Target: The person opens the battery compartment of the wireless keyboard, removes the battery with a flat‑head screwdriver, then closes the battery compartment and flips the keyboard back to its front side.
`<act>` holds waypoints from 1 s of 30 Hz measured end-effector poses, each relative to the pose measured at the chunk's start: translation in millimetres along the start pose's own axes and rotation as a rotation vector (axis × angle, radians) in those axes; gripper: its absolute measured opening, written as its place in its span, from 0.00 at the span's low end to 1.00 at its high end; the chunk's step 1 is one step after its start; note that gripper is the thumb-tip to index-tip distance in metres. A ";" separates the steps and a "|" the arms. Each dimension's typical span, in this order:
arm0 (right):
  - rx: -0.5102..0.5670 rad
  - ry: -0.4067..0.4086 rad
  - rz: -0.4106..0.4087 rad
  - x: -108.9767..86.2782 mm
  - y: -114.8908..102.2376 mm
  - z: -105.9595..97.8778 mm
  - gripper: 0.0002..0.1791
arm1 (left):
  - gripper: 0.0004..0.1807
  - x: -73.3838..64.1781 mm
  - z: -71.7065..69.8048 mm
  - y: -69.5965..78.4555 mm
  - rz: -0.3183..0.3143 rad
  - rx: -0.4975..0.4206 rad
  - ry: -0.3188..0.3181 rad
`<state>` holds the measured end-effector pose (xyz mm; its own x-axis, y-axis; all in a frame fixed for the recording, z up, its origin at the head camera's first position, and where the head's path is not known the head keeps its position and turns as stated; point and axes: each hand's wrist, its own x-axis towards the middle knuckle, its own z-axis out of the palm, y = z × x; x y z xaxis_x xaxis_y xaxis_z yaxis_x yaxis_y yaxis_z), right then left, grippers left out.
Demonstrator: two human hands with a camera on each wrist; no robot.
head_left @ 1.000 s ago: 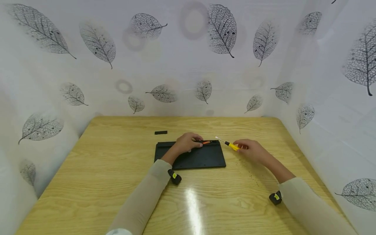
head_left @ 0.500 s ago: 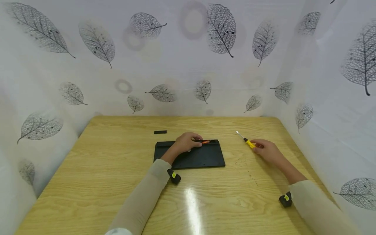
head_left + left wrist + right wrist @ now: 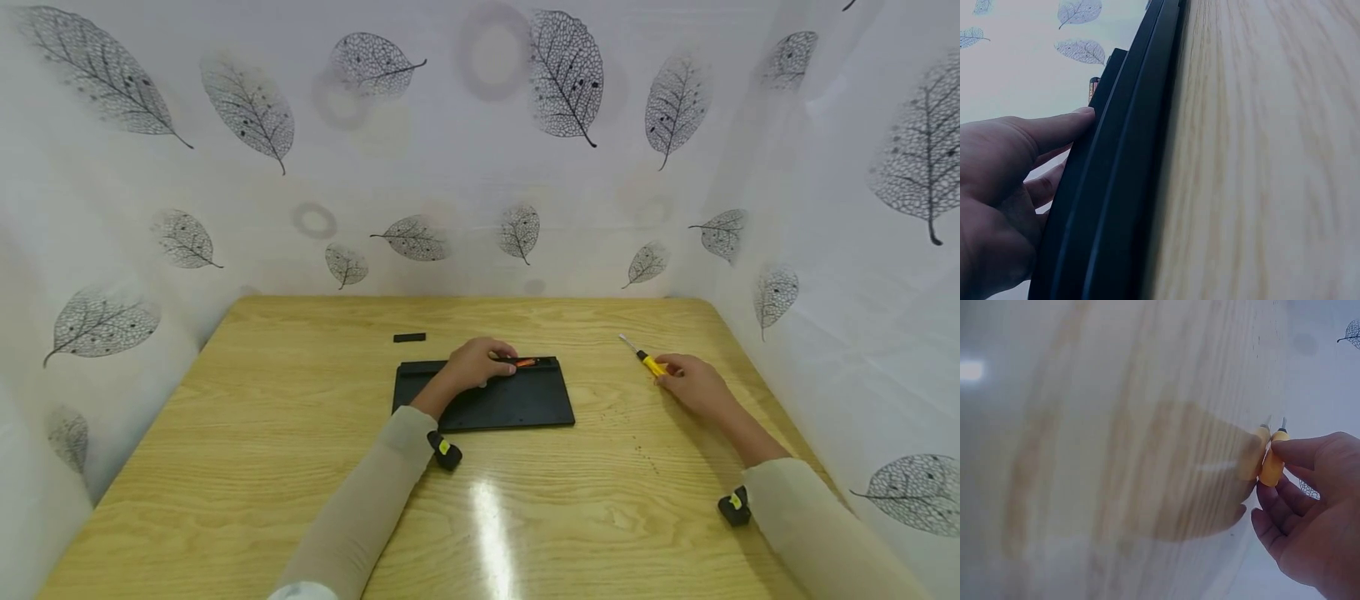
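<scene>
A black keyboard (image 3: 525, 404) lies underside up on the table, with an orange-and-black battery (image 3: 527, 362) showing in the slot along its far edge. My left hand (image 3: 474, 365) grips the raised ridge there; in the left wrist view the thumb lies on the ridge (image 3: 1107, 125) and the other fingers are partly hidden behind it. To the right of the keyboard, my right hand (image 3: 693, 385) pinches the yellow handle of a screwdriver (image 3: 651, 364), whose metal tip points to the far left. The right wrist view has the handle (image 3: 1272, 465) between thumb and fingers, low over the table.
A small black battery cover (image 3: 409, 337) lies behind the keyboard, to the left. Tiny dark specks (image 3: 645, 454) dot the wooden table (image 3: 262, 467) to the right of the keyboard. A white curtain (image 3: 450, 167) with leaf prints surrounds the table's back and sides.
My right hand has moved right with the screwdriver, away from the keyboard's far right corner, and slowed lately. My left hand and the keyboard have stayed in place.
</scene>
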<state>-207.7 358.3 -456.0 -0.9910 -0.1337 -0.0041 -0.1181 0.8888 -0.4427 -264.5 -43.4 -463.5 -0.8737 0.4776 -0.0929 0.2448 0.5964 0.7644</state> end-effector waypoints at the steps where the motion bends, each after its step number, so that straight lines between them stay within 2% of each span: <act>1: -0.001 -0.004 0.003 -0.1 -0.6 -0.4 0.25 | 0.16 -0.1 0.0 0.3 0.000 0.003 0.001; 8: 0.009 -0.029 0.026 -1.4 -2.4 -2.0 0.27 | 0.16 0.5 0.2 1.5 -0.006 0.015 -0.005; 18: 0.044 -0.005 0.018 -2.7 -5.3 -3.8 0.27 | 0.17 0.0 1.2 -0.1 -0.024 -0.018 -0.005; 26: 0.157 0.062 -0.025 2.2 -34.0 -1.0 0.27 | 0.17 -2.1 0.5 1.2 -0.019 -0.025 0.000; 30: 0.224 0.047 -0.048 7.8 -55.5 9.9 0.26 | 0.16 -3.0 0.2 2.4 -0.020 -0.032 -0.003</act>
<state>-208.3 303.6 -440.4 -0.9870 -0.1488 0.0612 -0.1539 0.7618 -0.6293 -261.2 -43.2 -461.5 -0.8768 0.4681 -0.1103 0.2136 0.5846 0.7827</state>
